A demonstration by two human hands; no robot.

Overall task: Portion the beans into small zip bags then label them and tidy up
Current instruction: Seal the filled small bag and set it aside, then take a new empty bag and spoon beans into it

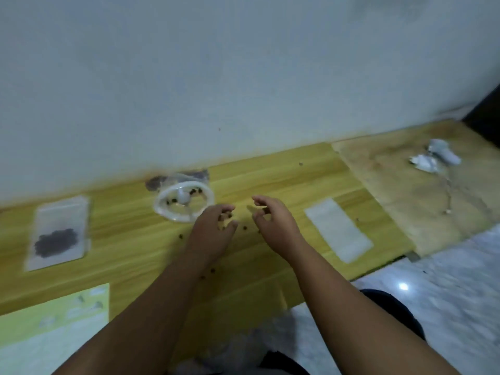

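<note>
Both hands hover over the middle of the yellow wooden table (284, 171). My left hand (213, 226) has loosely curled fingers just right of a clear round dish (184, 203) with a few dark beans in it. My right hand (273, 220) is beside it, fingers relaxed and empty. Loose beans (244, 228) lie scattered between and below the hands. A small zip bag (58, 234) with a dark heap of beans lies flat at the left. An empty zip bag (338, 230) lies flat at the right. The picture is blurred.
A larger clear bag with dark beans (178, 177) sits behind the dish against the white wall. A yellow-green label sheet (54, 320) lies at the near left. Crumpled white scraps (435, 155) rest on a worn board at the far right. Marble floor shows at the lower right.
</note>
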